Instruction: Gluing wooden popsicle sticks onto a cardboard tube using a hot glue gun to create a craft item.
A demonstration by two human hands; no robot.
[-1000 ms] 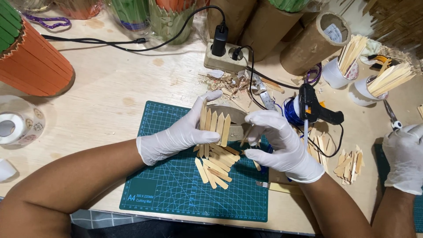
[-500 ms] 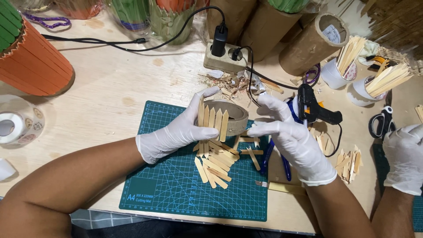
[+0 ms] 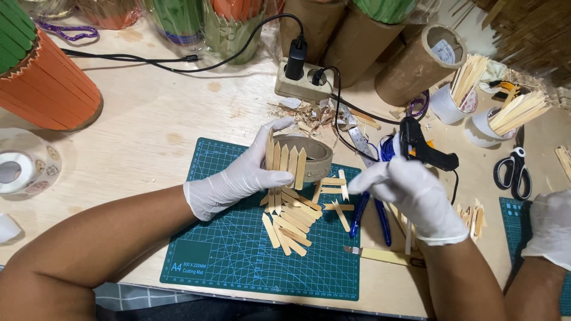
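My left hand [image 3: 238, 181], in a white glove, holds a low cardboard ring [image 3: 315, 157] on the green cutting mat [image 3: 238, 255]. Its thumb presses a row of pointed wooden sticks [image 3: 284, 160] against the ring's side. A pile of loose sticks [image 3: 291, 223] lies just below the ring. To the right of the mat, my gloved right hand [image 3: 416, 196] is closed around the handle of a black glue gun [image 3: 428, 151]. The gun's nozzle points up and left.
Blue pliers [image 3: 369, 214] lie beside the mat. A power strip [image 3: 300, 83], cardboard tubes [image 3: 416, 59], two cups of sticks [image 3: 452, 101], scissors [image 3: 514, 172], an orange stick-covered container [image 3: 41, 83] and a tape roll [image 3: 15, 169] surround the work. Another person's gloved hand [image 3: 550, 229] rests at the right edge.
My right hand left the sticks by the ring, moved right and closed on the glue gun. The left hand kept holding the ring.
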